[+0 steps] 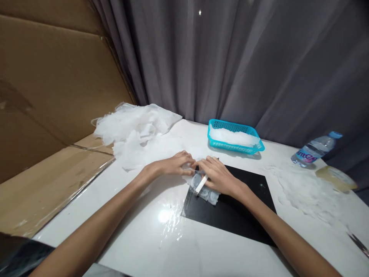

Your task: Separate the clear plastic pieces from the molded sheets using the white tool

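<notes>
My left hand point(178, 164) is closed at the upper left edge of a translucent grey-white patterned piece point(212, 196), its thumb and fingers pinching that edge. The piece looks like thin plastic with rounded shapes on it. My right hand point(218, 176) is closed around a slim white stick-like tool point(201, 185), which slants down to the left across the piece. A dark tip shows beyond the knuckles; the exact kind of tool cannot be made out. The fingertips of both hands nearly meet. Beneath the piece lies a flat black board point(245, 215).
White fluffy sheets point(141, 125) are heaped at the back left beside a cardboard box point(57, 84). A turquoise basket point(235, 148) holds white fluff. On the right are a water bottle point(315, 149), a tape roll point(336, 178), loose fibre point(311, 192) and dark scissors point(359, 243).
</notes>
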Demonstrator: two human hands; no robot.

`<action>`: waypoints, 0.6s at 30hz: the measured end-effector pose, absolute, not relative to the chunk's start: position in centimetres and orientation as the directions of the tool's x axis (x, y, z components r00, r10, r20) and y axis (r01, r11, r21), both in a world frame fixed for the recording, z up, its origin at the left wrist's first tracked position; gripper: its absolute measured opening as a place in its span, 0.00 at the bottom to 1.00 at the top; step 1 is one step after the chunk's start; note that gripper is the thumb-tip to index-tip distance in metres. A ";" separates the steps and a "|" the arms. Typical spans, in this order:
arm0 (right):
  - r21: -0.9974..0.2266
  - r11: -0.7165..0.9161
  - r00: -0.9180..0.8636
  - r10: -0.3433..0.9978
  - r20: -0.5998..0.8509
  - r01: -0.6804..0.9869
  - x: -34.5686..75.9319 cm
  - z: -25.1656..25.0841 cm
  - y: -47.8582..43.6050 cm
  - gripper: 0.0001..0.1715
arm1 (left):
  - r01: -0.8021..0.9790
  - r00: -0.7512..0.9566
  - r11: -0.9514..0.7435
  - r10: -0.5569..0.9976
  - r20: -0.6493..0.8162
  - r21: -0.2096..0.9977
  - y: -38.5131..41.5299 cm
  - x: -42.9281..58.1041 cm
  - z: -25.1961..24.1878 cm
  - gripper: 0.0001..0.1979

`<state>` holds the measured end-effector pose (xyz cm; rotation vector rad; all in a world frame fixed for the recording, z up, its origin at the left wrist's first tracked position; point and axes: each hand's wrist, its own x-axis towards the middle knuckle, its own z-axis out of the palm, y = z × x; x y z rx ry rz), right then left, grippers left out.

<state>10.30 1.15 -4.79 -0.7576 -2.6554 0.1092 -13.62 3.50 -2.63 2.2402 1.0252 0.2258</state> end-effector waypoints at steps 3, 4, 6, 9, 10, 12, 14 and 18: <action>-0.172 0.819 -0.724 0.567 0.393 0.548 10.1 -5.0 1.3 0.06 | 0.585 0.693 -0.452 0.710 -0.126 0.673 3.4 -13.9 -2.3 0.17; -0.166 0.810 -0.711 0.577 0.402 0.563 10.1 -5.1 1.4 0.06 | 0.575 0.698 -0.441 0.704 -0.132 0.689 3.4 -13.9 -2.1 0.17; -0.142 0.811 -0.713 0.571 0.406 0.568 10.1 -5.3 1.6 0.08 | 0.552 0.709 -0.425 0.692 -0.136 0.718 3.2 -13.8 -1.7 0.17; -0.077 0.839 -0.753 0.521 0.403 0.539 10.3 -5.7 1.9 0.11 | 0.513 0.725 -0.414 0.678 -0.121 0.752 3.1 -13.4 -1.5 0.17; -0.053 0.847 -0.764 0.503 0.403 0.529 10.3 -5.8 2.0 0.12 | 0.501 0.727 -0.411 0.677 -0.113 0.761 3.2 -13.2 -1.6 0.17; -0.009 0.859 -0.782 0.470 0.410 0.511 10.3 -6.1 2.1 0.12 | 0.481 0.730 -0.407 0.677 -0.097 0.776 3.4 -12.9 -1.9 0.17; 0.028 0.873 -0.798 0.431 0.421 0.487 10.2 -6.3 2.1 0.11 | 0.468 0.726 -0.402 0.682 -0.083 0.787 3.8 -12.8 -2.5 0.17; 0.073 0.903 -0.828 0.353 0.436 0.424 10.9 -6.2 1.8 0.10 | 0.471 0.679 -0.377 0.732 -0.055 0.798 4.5 -13.0 -3.4 0.19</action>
